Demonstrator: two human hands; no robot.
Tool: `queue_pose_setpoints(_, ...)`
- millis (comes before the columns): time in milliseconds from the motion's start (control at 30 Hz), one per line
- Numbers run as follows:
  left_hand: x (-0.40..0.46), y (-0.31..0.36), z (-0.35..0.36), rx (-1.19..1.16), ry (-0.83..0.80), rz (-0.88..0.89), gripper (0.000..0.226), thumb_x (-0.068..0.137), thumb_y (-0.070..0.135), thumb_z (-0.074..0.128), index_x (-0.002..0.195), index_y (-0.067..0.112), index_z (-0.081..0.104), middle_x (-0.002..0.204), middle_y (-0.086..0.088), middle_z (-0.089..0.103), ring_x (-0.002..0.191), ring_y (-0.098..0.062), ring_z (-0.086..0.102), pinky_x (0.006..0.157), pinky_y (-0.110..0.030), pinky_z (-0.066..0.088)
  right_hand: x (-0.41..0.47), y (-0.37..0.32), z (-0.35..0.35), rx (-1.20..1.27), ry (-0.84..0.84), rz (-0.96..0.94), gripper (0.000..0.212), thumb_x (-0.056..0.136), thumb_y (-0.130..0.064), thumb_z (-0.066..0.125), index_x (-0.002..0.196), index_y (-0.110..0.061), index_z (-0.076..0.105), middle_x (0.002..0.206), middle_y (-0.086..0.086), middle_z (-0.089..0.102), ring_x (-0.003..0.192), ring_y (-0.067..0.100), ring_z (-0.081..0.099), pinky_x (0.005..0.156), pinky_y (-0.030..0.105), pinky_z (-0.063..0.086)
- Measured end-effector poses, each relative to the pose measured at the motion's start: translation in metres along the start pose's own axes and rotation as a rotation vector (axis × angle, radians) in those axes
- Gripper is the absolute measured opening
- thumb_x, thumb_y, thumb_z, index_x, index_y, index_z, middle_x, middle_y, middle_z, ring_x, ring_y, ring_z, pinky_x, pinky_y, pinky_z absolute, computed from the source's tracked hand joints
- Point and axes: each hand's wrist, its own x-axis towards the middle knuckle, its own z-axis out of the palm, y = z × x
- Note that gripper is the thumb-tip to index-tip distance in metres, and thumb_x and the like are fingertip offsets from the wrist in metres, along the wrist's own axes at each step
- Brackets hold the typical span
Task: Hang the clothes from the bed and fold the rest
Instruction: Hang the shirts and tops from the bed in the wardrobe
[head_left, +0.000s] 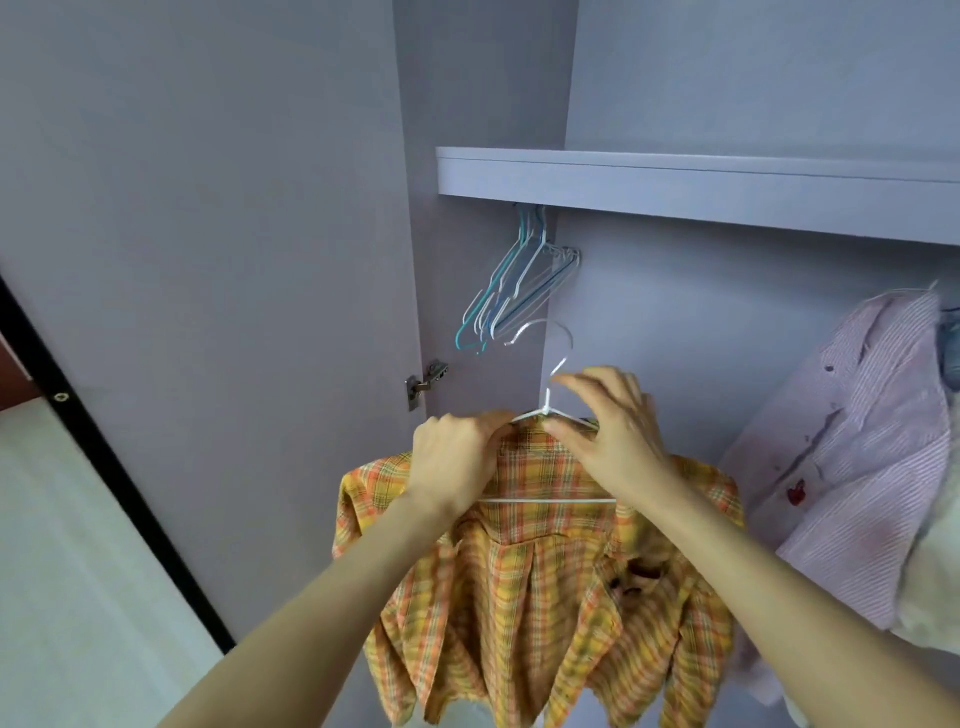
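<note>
An orange and yellow plaid shirt (540, 597) hangs on a white wire hanger (551, 400) in front of an open wardrobe. My left hand (457, 462) grips the shirt's collar and the hanger's left shoulder. My right hand (613, 426) pinches the hanger's neck and right arm, just below its hook. The hook points up, free of any rail. The hanger's bottom bar shows across the shirt between my wrists.
Several empty blue and white hangers (514, 291) hang under the wardrobe shelf (675, 182) at the left. A pink striped shirt (857, 441) hangs at the right. The open wardrobe door (208, 312) stands to the left, with its hinge (423, 384) close by.
</note>
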Motion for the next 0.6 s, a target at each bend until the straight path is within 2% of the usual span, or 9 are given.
queue_pose_setpoints(67,0.003,-0.004,-0.002,-0.009,0.048,0.001,0.028,0.094,0.014,0.049,0.112,0.026,0.067,0.096,-0.002,0.073,0.085,-0.033,0.065,0.067,-0.035,0.05,-0.013,0.011,-0.001,-0.291,-0.065,0.099,0.068,0.081,-0.037,0.067,0.141,-0.022,0.038,0.115,0.003,0.041,0.11,0.02,0.037,0.09,0.038,0.032)
queue_pose_setpoints(133,0.005,-0.005,-0.004,0.016,0.084,0.043,0.033,0.089,0.004,0.05,0.11,0.021,0.069,0.088,-0.004,0.073,0.074,-0.034,0.066,0.058,-0.034,0.048,-0.024,0.017,0.001,-0.389,-0.123,0.195,0.067,0.086,-0.022,0.059,0.145,-0.017,0.028,0.113,0.008,0.043,0.109,0.027,0.043,0.089,0.038,0.037)
queue_pose_setpoints(200,0.004,-0.003,-0.005,0.089,0.082,0.116,0.046,0.077,-0.005,0.042,0.109,0.016,0.069,0.075,-0.005,0.07,0.059,-0.034,0.062,0.048,-0.029,0.039,-0.026,0.019,0.0,-0.347,-0.136,0.249,0.064,0.087,-0.005,0.052,0.145,-0.011,0.028,0.111,0.011,0.043,0.107,0.027,0.041,0.086,0.036,0.042)
queue_pose_setpoints(300,0.004,-0.003,-0.005,0.169,0.06,0.158,0.056,0.068,-0.007,0.036,0.112,0.01,0.066,0.076,-0.006,0.069,0.054,-0.033,0.059,0.046,-0.027,0.034,-0.018,0.018,-0.008,-0.283,-0.178,0.278,0.056,0.087,0.001,0.048,0.141,-0.004,0.036,0.111,0.009,0.038,0.111,0.025,0.037,0.087,0.034,0.046)
queue_pose_setpoints(400,0.008,-0.002,-0.008,0.241,0.09,0.198,0.05,0.054,-0.009,0.042,0.091,0.006,0.072,0.06,-0.004,0.066,0.037,-0.026,0.053,0.033,-0.022,0.032,-0.018,0.017,-0.011,-0.221,-0.122,0.271,0.045,0.089,0.0,0.049,0.134,0.0,0.046,0.103,0.003,0.037,0.108,0.022,0.045,0.092,0.026,0.04)
queue_pose_setpoints(467,0.01,-0.004,-0.007,0.242,0.133,0.189,0.048,0.049,-0.01,0.045,0.085,0.007,0.073,0.056,-0.003,0.064,0.033,-0.024,0.051,0.032,-0.019,0.029,-0.02,0.008,-0.012,-0.163,-0.041,0.22,0.035,0.091,-0.005,0.05,0.125,0.001,0.055,0.102,0.004,0.042,0.102,0.023,0.051,0.087,0.021,0.038)
queue_pose_setpoints(533,0.01,-0.008,-0.006,0.21,0.152,0.164,0.048,0.049,-0.01,0.046,0.084,0.007,0.073,0.057,-0.003,0.066,0.034,-0.024,0.052,0.032,-0.019,0.03,-0.026,-0.001,-0.013,-0.17,-0.087,0.167,0.024,0.095,-0.02,0.049,0.101,-0.008,0.069,0.094,0.003,0.055,0.085,0.021,0.057,0.067,0.02,0.042)
queue_pose_setpoints(567,0.01,-0.009,-0.005,0.193,0.165,0.159,0.047,0.049,-0.01,0.047,0.083,0.008,0.074,0.058,-0.003,0.066,0.035,-0.022,0.054,0.031,-0.019,0.031,-0.028,-0.003,-0.013,-0.218,-0.157,0.166,0.032,0.096,-0.031,0.046,0.081,-0.015,0.07,0.08,0.0,0.059,0.072,0.019,0.058,0.054,0.02,0.039)
queue_pose_setpoints(600,0.009,-0.011,-0.005,0.182,0.175,0.163,0.047,0.049,-0.01,0.047,0.083,0.008,0.074,0.058,-0.002,0.066,0.036,-0.02,0.055,0.031,-0.018,0.032,-0.029,-0.003,-0.015,-0.284,-0.211,0.191,0.043,0.096,-0.039,0.043,0.065,-0.018,0.064,0.066,-0.002,0.059,0.063,0.019,0.057,0.048,0.022,0.035)
